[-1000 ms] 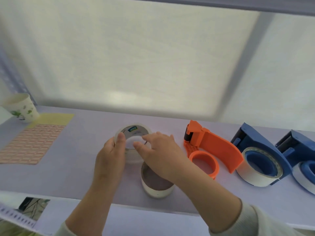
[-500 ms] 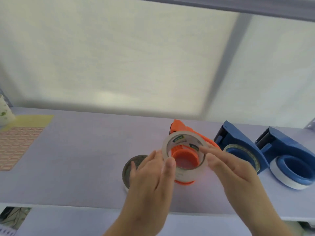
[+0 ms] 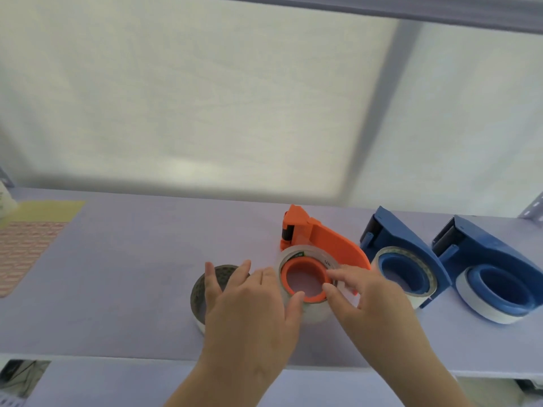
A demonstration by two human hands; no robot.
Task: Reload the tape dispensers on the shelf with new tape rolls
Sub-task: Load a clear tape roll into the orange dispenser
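Note:
An orange tape dispenser (image 3: 329,239) lies on its side on the lilac shelf (image 3: 132,259). A clear tape roll (image 3: 296,254) sits around its round orange hub (image 3: 289,270). My left hand (image 3: 249,312) is spread beside the roll, its thumb touching the roll's near side. My right hand (image 3: 373,304) pinches the roll's right wall between thumb and fingertips. A second roll with a dark core (image 3: 199,289) lies on the shelf, partly hidden under my left fingers.
Two blue dispensers (image 3: 399,239) (image 3: 493,254) with white rolls around their hubs lie to the right of the orange one. A pink patterned sheet (image 3: 26,248) and the edge of a paper cup (image 3: 4,201) are at the far left. A translucent panel backs the shelf.
Both hands lifted the clear roll off the dark-cored roll, carried it right, and lowered it onto the orange dispenser's hub. My left fingers have spread away from it.

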